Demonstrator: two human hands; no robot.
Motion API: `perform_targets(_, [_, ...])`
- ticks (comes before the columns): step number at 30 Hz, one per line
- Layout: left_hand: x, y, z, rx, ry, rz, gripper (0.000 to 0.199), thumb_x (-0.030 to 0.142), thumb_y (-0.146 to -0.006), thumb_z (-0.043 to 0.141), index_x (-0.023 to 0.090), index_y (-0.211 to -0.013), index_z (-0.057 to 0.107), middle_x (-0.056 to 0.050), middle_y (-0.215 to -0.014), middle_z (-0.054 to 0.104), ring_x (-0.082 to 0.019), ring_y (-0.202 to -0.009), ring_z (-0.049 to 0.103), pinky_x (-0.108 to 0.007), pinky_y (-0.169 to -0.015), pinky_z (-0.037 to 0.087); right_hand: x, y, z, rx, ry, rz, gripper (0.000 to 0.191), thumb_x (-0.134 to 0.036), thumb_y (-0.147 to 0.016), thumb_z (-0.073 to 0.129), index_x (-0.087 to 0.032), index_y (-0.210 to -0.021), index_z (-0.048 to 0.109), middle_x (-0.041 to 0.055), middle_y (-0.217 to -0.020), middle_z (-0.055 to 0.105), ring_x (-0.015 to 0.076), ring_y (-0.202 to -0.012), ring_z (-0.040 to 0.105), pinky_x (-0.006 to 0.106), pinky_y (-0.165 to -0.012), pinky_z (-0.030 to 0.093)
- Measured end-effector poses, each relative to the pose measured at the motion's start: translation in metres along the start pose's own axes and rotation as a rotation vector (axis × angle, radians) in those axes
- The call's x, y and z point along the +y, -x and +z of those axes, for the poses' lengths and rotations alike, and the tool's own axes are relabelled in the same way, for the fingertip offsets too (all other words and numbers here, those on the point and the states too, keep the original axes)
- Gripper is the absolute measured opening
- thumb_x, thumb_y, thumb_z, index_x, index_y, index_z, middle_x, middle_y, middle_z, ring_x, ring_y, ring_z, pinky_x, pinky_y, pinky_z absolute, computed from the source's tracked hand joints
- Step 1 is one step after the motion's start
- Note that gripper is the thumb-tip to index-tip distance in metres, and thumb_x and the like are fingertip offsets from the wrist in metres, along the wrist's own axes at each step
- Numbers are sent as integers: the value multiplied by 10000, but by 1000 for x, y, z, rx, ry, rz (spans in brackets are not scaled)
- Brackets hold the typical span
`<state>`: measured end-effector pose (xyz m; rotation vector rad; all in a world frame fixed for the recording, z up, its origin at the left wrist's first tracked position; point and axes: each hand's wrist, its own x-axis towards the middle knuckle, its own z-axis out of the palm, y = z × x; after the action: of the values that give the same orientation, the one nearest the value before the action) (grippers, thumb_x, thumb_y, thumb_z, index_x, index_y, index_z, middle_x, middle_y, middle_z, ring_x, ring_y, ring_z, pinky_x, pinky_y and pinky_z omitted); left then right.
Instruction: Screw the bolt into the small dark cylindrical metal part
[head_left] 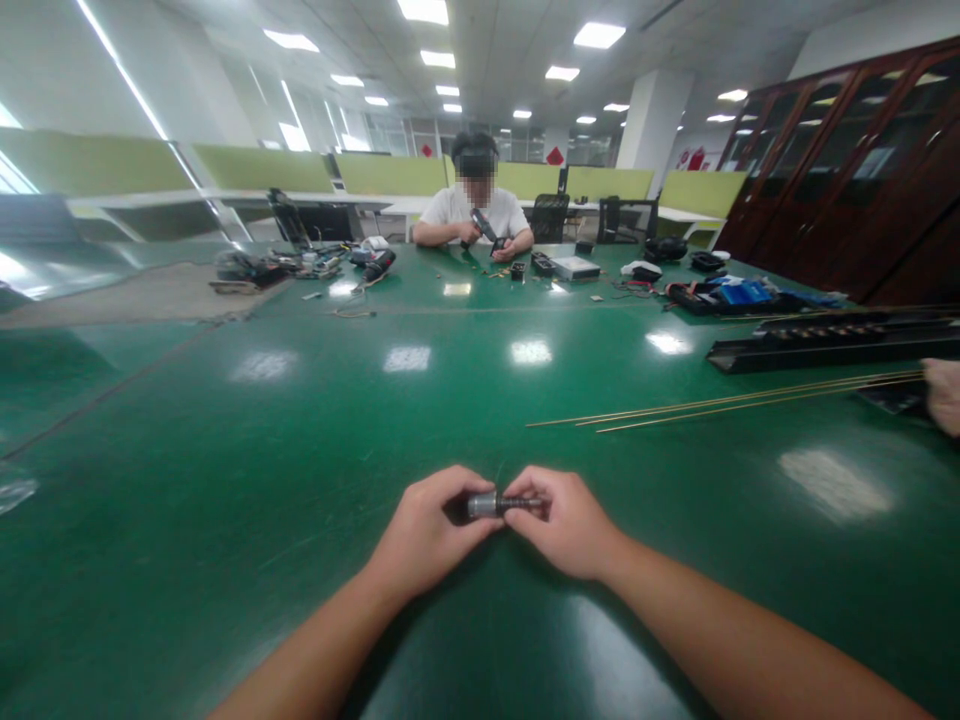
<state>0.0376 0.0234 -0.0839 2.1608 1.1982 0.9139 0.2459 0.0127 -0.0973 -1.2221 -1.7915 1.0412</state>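
A small silver metal cylinder (482, 504) with a thin dark ridged shaft (517, 503) lies level between my hands, close above the green table. My left hand (424, 525) grips the cylinder end, thumb below and fingers above. The shaft end is pinched in the fingertips of my right hand (566, 525), which partly cover its tip. Both sets of fingertips nearly meet in the middle. Whether the cylinder and the shaft are one piece or two, I cannot tell.
Thin brass-coloured rods (675, 405) stretch across the right side, near another person's hand (943, 395). Beyond them lies a black channel (810, 350). Across the green table (337, 400) sits a person (472, 210) holding a dark tool, with electronics and a power drill (380, 264) around.
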Motion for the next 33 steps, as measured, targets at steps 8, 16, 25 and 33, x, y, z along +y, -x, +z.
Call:
perform_targets(8, [-1, 1, 1, 45, 9, 64, 212, 290, -775, 790, 229, -950, 688, 0, -933, 699, -153, -852, 655, -261, -772, 497, 2, 0, 1, -9, -57, -11, 119, -183, -785, 663, -180, -904, 677, 17, -813, 718, 143, -671, 631, 238, -631, 481])
perform_targets(16, [1, 1, 1, 96, 11, 134, 196, 278, -785, 778, 210, -939, 678, -20, -925, 694, -156, -838, 657, -261, -754, 507, 1, -2, 1, 3, -119, 17, 116, -200, -776, 683, -177, -889, 671, 28, -828, 719, 157, -697, 649, 263, -668, 503])
perform_targets(25, [5, 1, 0, 107, 19, 166, 163, 229, -795, 758, 197, -916, 653, -20, -925, 671, -145, -847, 641, -254, -764, 498, 0, -3, 1, -14, -206, 46, 110, -212, -783, 675, -166, -882, 664, 35, -821, 710, 160, -701, 644, 274, -670, 504])
perform_targets(33, [7, 0, -1, 111, 17, 183, 147, 219, -800, 746, 189, -907, 650, -33, -919, 667, -153, -841, 637, -263, -758, 495, -1, -3, 1, -10, -211, 52, 127, -184, -751, 692, -166, -873, 664, 23, -804, 696, 147, -675, 618, 264, -654, 488])
